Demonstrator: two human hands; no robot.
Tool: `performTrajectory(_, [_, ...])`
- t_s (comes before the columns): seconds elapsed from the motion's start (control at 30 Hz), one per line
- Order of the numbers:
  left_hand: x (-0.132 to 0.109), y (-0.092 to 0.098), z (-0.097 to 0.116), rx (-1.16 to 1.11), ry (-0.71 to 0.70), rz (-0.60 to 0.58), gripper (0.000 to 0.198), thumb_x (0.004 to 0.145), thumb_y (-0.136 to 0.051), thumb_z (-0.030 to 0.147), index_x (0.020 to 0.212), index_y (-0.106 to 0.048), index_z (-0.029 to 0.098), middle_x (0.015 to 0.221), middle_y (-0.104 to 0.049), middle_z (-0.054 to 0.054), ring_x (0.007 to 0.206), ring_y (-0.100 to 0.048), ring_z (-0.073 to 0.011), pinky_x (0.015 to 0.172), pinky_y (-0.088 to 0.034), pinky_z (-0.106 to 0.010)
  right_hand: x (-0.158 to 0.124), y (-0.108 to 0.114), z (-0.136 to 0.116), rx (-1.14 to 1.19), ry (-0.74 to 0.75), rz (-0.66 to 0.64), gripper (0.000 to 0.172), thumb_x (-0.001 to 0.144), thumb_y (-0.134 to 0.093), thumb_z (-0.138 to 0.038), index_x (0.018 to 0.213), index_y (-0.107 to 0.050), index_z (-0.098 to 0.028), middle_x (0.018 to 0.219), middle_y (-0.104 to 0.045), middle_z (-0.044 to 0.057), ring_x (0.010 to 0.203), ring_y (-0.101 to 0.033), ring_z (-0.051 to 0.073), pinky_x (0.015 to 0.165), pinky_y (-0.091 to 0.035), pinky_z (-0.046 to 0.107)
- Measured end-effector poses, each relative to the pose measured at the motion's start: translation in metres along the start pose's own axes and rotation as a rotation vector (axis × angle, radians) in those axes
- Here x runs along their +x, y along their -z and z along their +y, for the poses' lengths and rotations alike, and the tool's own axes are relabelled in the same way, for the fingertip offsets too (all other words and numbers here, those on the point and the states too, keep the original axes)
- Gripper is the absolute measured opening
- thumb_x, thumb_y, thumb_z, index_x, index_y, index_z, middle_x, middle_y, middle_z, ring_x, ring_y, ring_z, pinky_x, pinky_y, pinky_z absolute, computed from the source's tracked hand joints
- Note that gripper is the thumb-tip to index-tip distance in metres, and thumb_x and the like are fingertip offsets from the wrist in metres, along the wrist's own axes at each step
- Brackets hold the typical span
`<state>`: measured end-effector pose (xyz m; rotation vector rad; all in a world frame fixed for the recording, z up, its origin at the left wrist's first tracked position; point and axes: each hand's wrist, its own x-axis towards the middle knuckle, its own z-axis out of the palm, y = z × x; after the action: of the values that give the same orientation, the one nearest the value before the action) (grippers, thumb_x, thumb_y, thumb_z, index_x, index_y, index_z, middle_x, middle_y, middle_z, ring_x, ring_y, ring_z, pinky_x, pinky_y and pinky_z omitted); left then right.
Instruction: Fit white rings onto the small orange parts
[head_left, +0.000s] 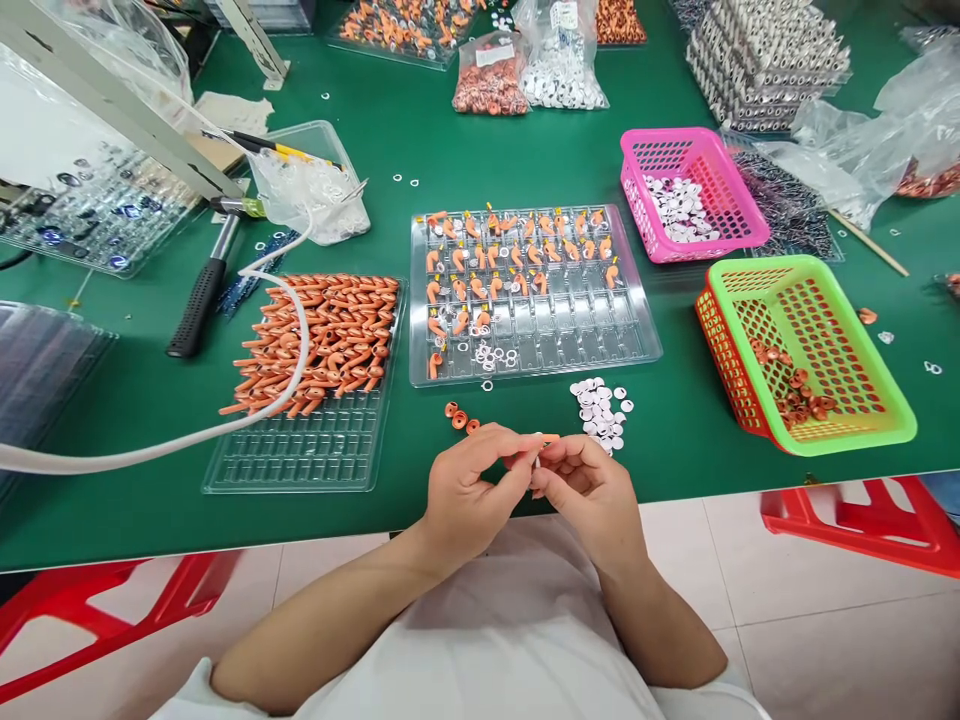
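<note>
My left hand and my right hand meet at the table's front edge. Both are closed, pinching a small orange-and-white part that the fingertips mostly hide. Just beyond the left hand lie a few orange ring-shaped caps. Near the right hand is a heap of white round discs. A clear compartment tray sits farther back; curved orange pieces fill many of its upper and left compartments. Loose white rings lie in its lower part.
Left, another clear tray bears stacked orange hooked pieces, crossed by a white tube. A hammer lies beyond. Right stand a pink basket with white discs and a green basket with orange caps. Bagged parts are behind.
</note>
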<state>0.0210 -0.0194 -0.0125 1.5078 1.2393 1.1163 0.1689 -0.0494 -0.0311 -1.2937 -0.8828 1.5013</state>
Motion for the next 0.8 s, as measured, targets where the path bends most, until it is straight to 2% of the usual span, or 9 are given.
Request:
performTrajectory(0.17, [-0.001, 0.000, -0.002, -0.035, 0.027, -0.005, 0.018, 0.086, -0.063, 0.011, 0.088, -0.077, 0.022, 0.088, -0.080, -0.004, 0.071, -0.068, -0.0157, 0.070, -0.053, -0.028, -0.001, -0.001, 0.002, -0.052, 0.033, -0.002, 0.017, 0.083, -0.075, -0.033, 0.093, -0.067, -0.022, 0.084, -0.072, 0.002, 0.071, -0.069, 0.015, 0.068, -0.062, 0.029])
performTrajectory(0.27, [0.000, 0.000, 0.000, -0.057, 0.099, -0.008, 0.017, 0.086, -0.063, 0.012, 0.088, -0.078, 0.021, 0.089, -0.080, -0.004, 0.073, -0.069, -0.0161, 0.071, -0.054, -0.028, -0.002, 0.000, 0.003, -0.090, 0.059, -0.006, 0.014, 0.084, -0.074, -0.030, 0.093, -0.067, -0.022, 0.084, -0.072, 0.002, 0.072, -0.069, 0.015, 0.067, -0.060, 0.028])
performTrajectory(0.4, [0.005, 0.005, 0.003, -0.189, 0.331, -0.048, 0.012, 0.083, -0.067, 0.016, 0.084, -0.078, 0.019, 0.084, -0.080, -0.005, 0.072, -0.070, -0.0164, 0.067, -0.056, -0.026, -0.004, 0.010, 0.002, -0.193, 0.123, -0.059, 0.008, 0.088, -0.071, -0.027, 0.095, -0.070, -0.024, 0.083, -0.071, 0.001, 0.072, -0.067, 0.014, 0.066, -0.057, 0.026])
performTrajectory(0.53, [0.012, 0.011, 0.004, -0.371, 0.519, -0.125, 0.005, 0.077, -0.072, 0.018, 0.078, -0.076, 0.016, 0.072, -0.077, -0.004, 0.063, -0.068, -0.0142, 0.060, -0.055, -0.023, -0.003, 0.020, -0.003, -0.317, 0.262, 0.042, 0.012, 0.093, -0.064, -0.024, 0.103, -0.069, -0.027, 0.090, -0.069, 0.003, 0.078, -0.066, 0.016, 0.068, -0.055, 0.028])
performTrajectory(0.6, [0.012, 0.012, 0.004, -0.403, 0.545, -0.155, 0.005, 0.075, -0.073, 0.018, 0.077, -0.076, 0.015, 0.067, -0.075, -0.003, 0.058, -0.064, -0.0121, 0.057, -0.053, -0.021, 0.000, 0.021, -0.007, -0.362, 0.324, 0.006, 0.016, 0.093, -0.063, -0.023, 0.107, -0.067, -0.028, 0.096, -0.068, 0.004, 0.085, -0.065, 0.017, 0.072, -0.054, 0.030])
performTrajectory(0.67, [0.011, 0.010, 0.003, -0.425, 0.544, -0.170, 0.004, 0.074, -0.073, 0.018, 0.076, -0.076, 0.015, 0.065, -0.073, -0.002, 0.056, -0.062, -0.0110, 0.056, -0.052, -0.021, 0.003, 0.020, -0.009, -0.398, 0.352, -0.071, 0.016, 0.092, -0.064, -0.022, 0.107, -0.067, -0.028, 0.095, -0.066, 0.003, 0.083, -0.063, 0.017, 0.071, -0.053, 0.030])
performTrajectory(0.8, [0.006, 0.008, 0.002, -0.386, 0.531, -0.204, 0.005, 0.075, -0.072, 0.018, 0.078, -0.075, 0.015, 0.068, -0.072, -0.002, 0.059, -0.062, -0.0111, 0.058, -0.052, -0.021, 0.005, 0.015, -0.010, -0.426, 0.309, -0.116, 0.007, 0.092, -0.064, -0.022, 0.098, -0.066, -0.025, 0.086, -0.066, 0.001, 0.076, -0.062, 0.015, 0.069, -0.051, 0.028])
